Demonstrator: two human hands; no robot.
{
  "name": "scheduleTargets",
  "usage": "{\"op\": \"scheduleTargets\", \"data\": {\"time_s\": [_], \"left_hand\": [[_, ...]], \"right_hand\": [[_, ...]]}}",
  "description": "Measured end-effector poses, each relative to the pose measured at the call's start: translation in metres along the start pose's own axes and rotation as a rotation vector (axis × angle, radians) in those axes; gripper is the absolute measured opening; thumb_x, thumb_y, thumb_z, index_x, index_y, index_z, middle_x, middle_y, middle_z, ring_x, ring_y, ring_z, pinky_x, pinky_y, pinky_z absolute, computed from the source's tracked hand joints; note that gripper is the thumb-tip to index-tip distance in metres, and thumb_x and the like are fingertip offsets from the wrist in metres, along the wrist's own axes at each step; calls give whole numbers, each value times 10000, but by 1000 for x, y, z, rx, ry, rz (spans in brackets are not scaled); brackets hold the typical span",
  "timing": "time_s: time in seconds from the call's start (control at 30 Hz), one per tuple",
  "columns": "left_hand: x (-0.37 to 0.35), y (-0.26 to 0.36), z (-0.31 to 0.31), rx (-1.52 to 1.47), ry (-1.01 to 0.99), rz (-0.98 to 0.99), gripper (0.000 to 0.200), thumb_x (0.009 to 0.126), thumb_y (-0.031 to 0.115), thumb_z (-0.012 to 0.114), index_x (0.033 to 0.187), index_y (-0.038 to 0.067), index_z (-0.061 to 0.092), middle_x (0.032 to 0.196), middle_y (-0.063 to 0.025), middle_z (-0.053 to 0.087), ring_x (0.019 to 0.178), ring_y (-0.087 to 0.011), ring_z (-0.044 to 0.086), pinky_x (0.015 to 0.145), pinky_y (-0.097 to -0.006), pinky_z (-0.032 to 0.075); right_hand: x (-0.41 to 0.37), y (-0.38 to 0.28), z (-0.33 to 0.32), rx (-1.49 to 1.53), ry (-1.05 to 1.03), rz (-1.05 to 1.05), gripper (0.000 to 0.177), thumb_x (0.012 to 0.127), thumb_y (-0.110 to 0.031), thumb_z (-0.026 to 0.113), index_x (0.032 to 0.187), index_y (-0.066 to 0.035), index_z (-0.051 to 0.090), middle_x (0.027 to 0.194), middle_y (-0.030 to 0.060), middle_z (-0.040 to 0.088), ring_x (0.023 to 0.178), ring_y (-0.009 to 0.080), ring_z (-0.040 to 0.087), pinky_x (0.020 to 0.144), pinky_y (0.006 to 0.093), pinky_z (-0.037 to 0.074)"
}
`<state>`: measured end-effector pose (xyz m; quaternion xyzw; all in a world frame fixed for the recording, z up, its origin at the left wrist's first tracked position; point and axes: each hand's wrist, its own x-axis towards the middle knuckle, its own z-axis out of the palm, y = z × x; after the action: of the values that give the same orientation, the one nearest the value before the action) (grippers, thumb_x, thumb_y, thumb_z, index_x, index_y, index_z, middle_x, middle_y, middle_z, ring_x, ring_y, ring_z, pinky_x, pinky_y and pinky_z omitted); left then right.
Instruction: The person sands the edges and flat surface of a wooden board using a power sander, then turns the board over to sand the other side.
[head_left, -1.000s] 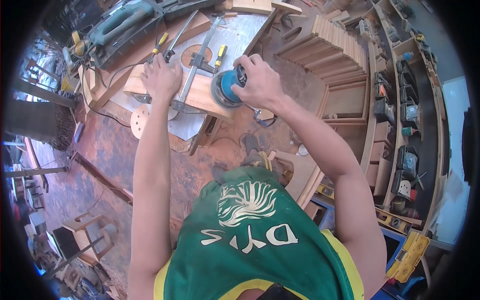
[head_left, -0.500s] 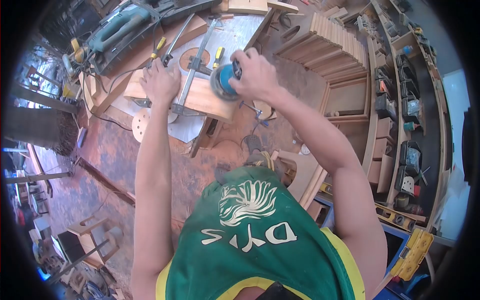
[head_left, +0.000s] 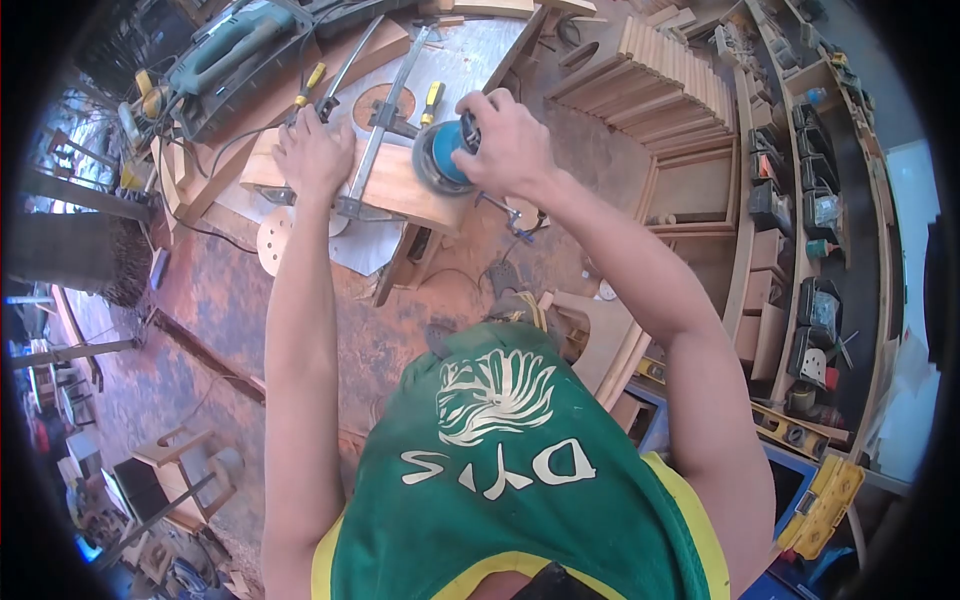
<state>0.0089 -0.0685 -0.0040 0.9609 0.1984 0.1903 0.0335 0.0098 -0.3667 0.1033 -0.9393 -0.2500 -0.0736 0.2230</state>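
Note:
My right hand (head_left: 508,145) is wrapped round a blue orbital sander (head_left: 449,152), whose pad sits against the far edge of a wooden board (head_left: 405,193) near its right end. My left hand (head_left: 314,158) lies on the left part of the same board, fingers spread and pointing away from me. A metal bar clamp (head_left: 378,150) crosses the board between the two hands. Beyond it are two yellow-handled tools, a clamp handle (head_left: 314,80) near my left fingertips and another handle (head_left: 432,100) by the sander. A perforated sanding disc (head_left: 273,240) shows beside my left wrist.
A green power tool (head_left: 225,50) lies in a dark case at the back left of the bench. Stacked wooden panels (head_left: 670,85) stand at the back right. Shelves with bins (head_left: 818,165) run along the right side. A black cord (head_left: 222,236) trails off the bench's left side.
The whole view has shifted slightly, so bench and hands appear a little further up and left. Both hands keep their places on the sander and the board.

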Motion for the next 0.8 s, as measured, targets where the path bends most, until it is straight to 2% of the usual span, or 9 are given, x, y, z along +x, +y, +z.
{"op": "scheduleTargets", "data": {"time_s": [0.17,0.23,0.33,0.47,0.53,0.63,0.8], "left_hand": [[3,6,-11,7,-51,-46,820,990,585,568,1604,54,448,1637,-170,504,1544,-441,385,1246,-598,277],[1,6,-8,0,-30,-23,790,1001,584,559,1579,57,445,1616,-160,513,1532,-469,393,1230,-627,282],[0,2,-7,5,-32,-14,778,1008,589,553,1567,59,444,1606,-155,516,1524,-486,397,1222,-648,286],[3,3,-5,-13,-21,-25,785,1008,590,552,1573,56,442,1619,-152,508,1523,-483,400,1227,-655,283],[5,3,-7,-10,-14,-21,792,1008,589,553,1584,57,437,1630,-150,501,1528,-480,396,1229,-656,280],[7,4,-6,5,-24,-16,799,1008,586,554,1596,60,431,1644,-149,492,1533,-478,389,1229,-656,279],[3,3,-7,-11,-44,-19,798,1005,582,560,1594,57,433,1643,-150,492,1532,-480,386,1225,-656,282]], "right_hand": [[-21,-10,-8,-26,-67,-53,501,807,-288,822,1263,-183,640,1200,146,614,1092,393,669,898,529,591],[-35,-21,-8,5,-86,-93,507,803,-286,824,1262,-182,636,1196,145,612,1090,391,670,885,533,593],[-26,-22,-7,39,-57,-106,494,816,-261,803,1271,-167,633,1219,197,592,1093,432,650,881,560,593],[-11,-21,-8,-32,-46,-117,489,816,-259,806,1265,-169,636,1205,180,598,1086,417,656,862,548,599],[-25,-33,-12,-77,-118,-138,500,812,-273,814,1267,-174,631,1190,151,611,1085,395,666,872,526,598],[-38,-44,-9,-61,-97,-218,495,818,-278,802,1270,-175,630,1192,157,612,1092,397,665,864,534,601],[-8,-31,-4,-55,-34,-117,487,809,-264,817,1253,-172,640,1218,160,602,1116,393,657,859,539,603]]}}
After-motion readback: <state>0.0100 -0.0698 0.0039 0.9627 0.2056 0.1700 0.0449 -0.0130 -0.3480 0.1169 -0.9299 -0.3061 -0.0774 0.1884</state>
